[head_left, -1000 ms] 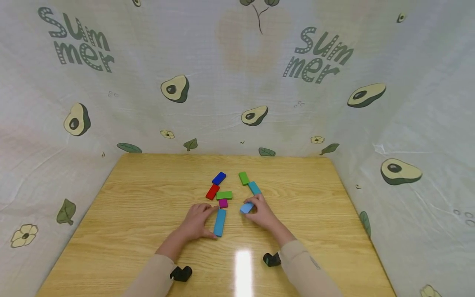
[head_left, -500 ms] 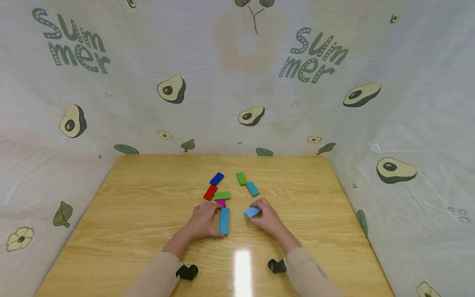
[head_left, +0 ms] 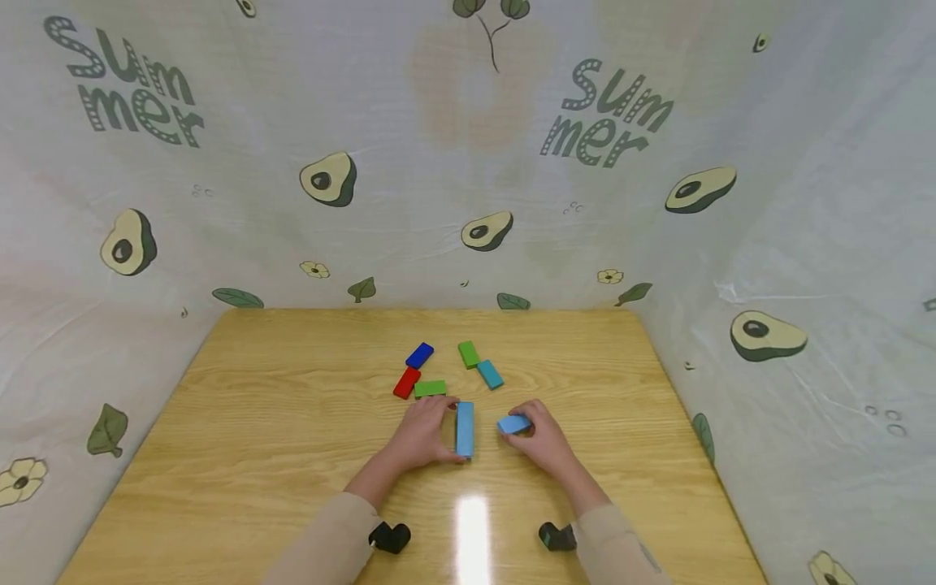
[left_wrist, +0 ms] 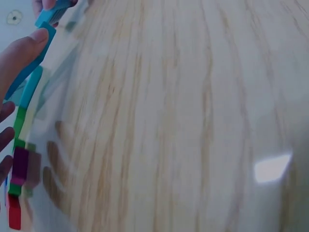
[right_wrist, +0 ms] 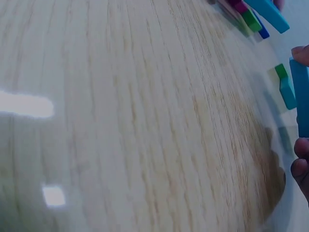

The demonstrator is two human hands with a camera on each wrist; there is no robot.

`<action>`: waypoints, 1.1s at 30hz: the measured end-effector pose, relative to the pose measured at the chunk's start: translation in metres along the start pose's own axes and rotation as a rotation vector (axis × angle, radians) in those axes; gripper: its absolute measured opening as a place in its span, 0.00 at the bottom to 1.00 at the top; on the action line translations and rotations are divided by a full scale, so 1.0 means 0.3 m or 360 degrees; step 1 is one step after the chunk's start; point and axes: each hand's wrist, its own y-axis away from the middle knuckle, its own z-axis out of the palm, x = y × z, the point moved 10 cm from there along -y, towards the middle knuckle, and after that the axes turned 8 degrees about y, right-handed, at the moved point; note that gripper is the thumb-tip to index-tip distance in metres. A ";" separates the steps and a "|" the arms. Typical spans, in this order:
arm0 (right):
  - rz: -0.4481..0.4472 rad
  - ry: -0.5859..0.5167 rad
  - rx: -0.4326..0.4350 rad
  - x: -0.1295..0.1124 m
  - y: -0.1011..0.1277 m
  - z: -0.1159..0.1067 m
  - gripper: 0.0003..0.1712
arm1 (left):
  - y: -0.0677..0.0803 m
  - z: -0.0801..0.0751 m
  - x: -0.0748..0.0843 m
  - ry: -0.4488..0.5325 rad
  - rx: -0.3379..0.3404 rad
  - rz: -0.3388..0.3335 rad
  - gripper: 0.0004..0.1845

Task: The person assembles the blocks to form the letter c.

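Both hands have drifted rightward: the left hand is holding the long blue block on edge, the right hand pinching a light-blue block — five blocks lying unused behind.

Blue, red, green blocks; avocado-print cloth; wood-grain table

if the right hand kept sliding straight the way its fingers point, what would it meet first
Probably the long light-blue block that the left hand holds: the right hand, holding a small light-blue block, points left toward it across bare table. The exact line is uncertain.
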 end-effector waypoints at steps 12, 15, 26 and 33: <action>0.0060 -0.0026 0.0049 0.045 0.047 -0.040 0.22 | -0.073 0.062 0.050 0.0143 -0.0036 0.0012 0.54; 0.0066 -0.0028 0.0066 0.051 0.057 -0.046 0.22 | -0.087 0.080 0.047 0.0158 -0.0067 -0.0001 0.54; 0.0109 0.0007 0.0077 0.064 0.077 -0.038 0.22 | -0.124 0.109 0.039 -0.0077 -0.0112 0.0014 0.54; 0.0101 0.0053 0.0092 0.055 0.087 -0.034 0.22 | -0.127 0.120 0.031 -0.0207 -0.0145 -0.0005 0.55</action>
